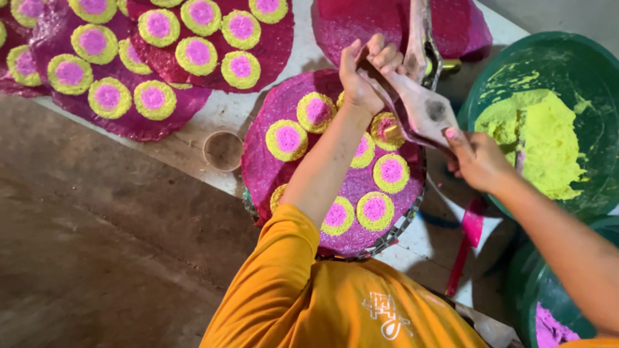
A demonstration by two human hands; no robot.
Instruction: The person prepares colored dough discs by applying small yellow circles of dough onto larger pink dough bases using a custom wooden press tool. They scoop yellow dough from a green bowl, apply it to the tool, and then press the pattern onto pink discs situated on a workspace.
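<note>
My left hand [362,72] is clenched around the twisted top of a stained greyish cloth squeeze bag [422,109]. My right hand [478,161] grips the same bag at its wide lower end. A brass-coloured tip [391,132] under the bag sits over a yellow-green ring with a pink centre [391,171]. That ring is one of several on a round magenta sheet [264,167], which lies on a round wire tray [394,235]. My left forearm crosses the sheet and hides part of it.
A green basin [580,58] at the right holds yellow-green dough [538,138]. A second green basin [532,290] at the lower right holds pink dough [551,328]. More magenta sheets [138,122] with finished rings lie at the top left. A small round cup [224,150] and a pink stick [469,238] lie nearby.
</note>
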